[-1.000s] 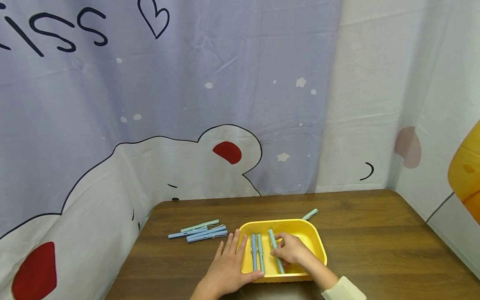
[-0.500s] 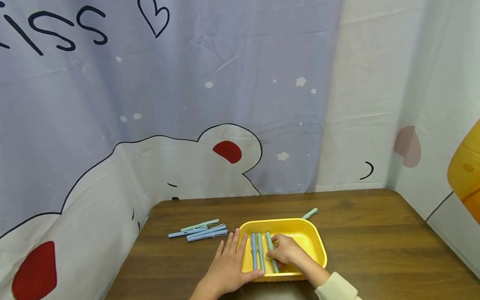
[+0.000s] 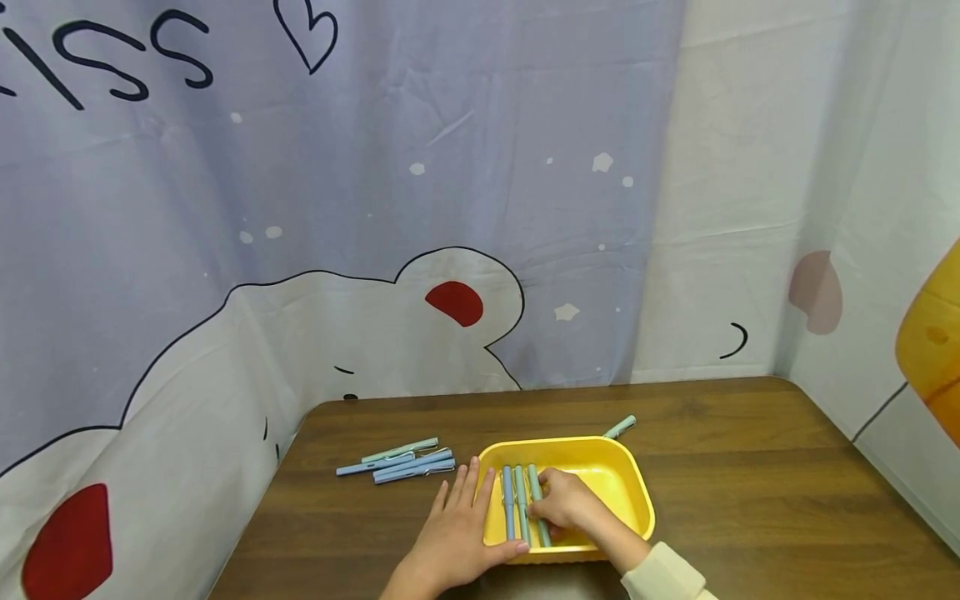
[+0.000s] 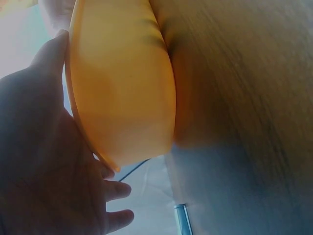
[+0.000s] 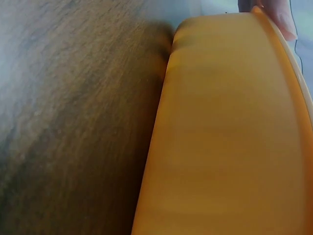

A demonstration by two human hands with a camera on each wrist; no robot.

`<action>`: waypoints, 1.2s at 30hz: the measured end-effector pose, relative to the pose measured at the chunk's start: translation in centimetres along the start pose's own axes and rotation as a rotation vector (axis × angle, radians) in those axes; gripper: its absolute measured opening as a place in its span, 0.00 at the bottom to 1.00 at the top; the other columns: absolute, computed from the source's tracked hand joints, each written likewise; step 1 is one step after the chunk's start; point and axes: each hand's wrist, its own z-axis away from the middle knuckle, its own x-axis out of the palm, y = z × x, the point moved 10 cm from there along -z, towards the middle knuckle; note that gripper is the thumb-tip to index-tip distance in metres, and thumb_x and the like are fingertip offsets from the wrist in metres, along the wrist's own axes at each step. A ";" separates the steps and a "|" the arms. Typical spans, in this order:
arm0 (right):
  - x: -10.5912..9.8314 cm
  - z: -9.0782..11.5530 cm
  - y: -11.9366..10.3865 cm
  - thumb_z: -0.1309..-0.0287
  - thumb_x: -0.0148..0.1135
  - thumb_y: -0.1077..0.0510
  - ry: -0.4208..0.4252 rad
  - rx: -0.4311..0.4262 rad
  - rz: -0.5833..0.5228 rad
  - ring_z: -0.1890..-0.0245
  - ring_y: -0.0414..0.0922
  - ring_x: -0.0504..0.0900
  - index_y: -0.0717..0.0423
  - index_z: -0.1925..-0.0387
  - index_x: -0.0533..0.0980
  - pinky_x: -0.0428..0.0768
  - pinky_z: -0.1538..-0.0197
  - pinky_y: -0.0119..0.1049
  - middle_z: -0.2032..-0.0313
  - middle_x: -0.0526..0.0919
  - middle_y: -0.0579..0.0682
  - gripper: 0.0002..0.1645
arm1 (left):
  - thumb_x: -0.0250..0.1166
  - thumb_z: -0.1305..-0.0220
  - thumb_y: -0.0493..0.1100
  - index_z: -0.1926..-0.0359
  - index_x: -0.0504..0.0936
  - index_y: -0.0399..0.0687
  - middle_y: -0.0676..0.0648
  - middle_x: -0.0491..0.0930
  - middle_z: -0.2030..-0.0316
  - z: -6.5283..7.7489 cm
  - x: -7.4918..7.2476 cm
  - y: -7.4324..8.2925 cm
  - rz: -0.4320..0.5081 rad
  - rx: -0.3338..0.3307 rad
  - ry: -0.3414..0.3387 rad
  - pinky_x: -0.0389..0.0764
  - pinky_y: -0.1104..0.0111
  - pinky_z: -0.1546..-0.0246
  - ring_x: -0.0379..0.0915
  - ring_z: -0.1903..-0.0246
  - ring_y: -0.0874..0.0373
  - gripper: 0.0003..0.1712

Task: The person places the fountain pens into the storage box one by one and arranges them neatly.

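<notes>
A yellow tray stands near the front of the table. Inside it, a blue pen and a green pen lie side by side at the left. My right hand reaches into the tray and pinches another green pen, which lies just right of those two and nearly parallel. With fingers spread straight, my left hand rests on the tray's left rim, its thumb along the front edge. The left wrist view shows this hand against the tray's outer wall. In the right wrist view the tray wall hides my right hand.
Left of the tray, several blue pens and one green pen lie in a loose pile on the brown wooden table. Behind the tray's back right, another green pen shows partly. A printed curtain hangs behind the table.
My right hand has moved left inside the tray with the green pen, bringing it beside the other two and straighter. My left hand has stayed on the rim.
</notes>
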 end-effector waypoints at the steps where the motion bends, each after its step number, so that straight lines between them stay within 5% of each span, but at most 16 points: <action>1: 0.0 0.0 -0.1 0.45 0.73 0.63 -0.002 -0.002 -0.002 0.86 0.41 0.78 0.73 0.45 0.73 0.78 0.82 0.31 0.75 0.77 0.52 0.29 | 0.53 0.42 0.83 0.20 0.51 0.46 0.38 0.42 0.20 0.0 0.0 0.0 0.001 0.000 0.002 0.50 0.39 0.27 0.41 0.22 0.40 0.64; 18: 0.4 0.3 -0.4 0.41 0.69 0.64 -0.037 -0.023 -0.003 0.90 0.38 0.76 0.74 0.41 0.71 0.71 0.84 0.27 0.86 0.78 0.49 0.29 | 0.53 0.42 0.83 0.19 0.51 0.47 0.39 0.41 0.20 -0.3 0.3 -0.3 -0.004 -0.016 -0.010 0.49 0.39 0.26 0.40 0.22 0.40 0.64; 36: 0.5 0.5 -0.7 0.40 0.67 0.64 -0.043 -0.071 0.014 0.90 0.37 0.76 0.75 0.43 0.73 0.74 0.84 0.28 0.87 0.78 0.50 0.26 | 0.55 0.42 0.82 0.20 0.50 0.44 0.38 0.41 0.20 0.0 0.2 0.0 0.007 0.000 0.009 0.51 0.38 0.27 0.41 0.22 0.38 0.64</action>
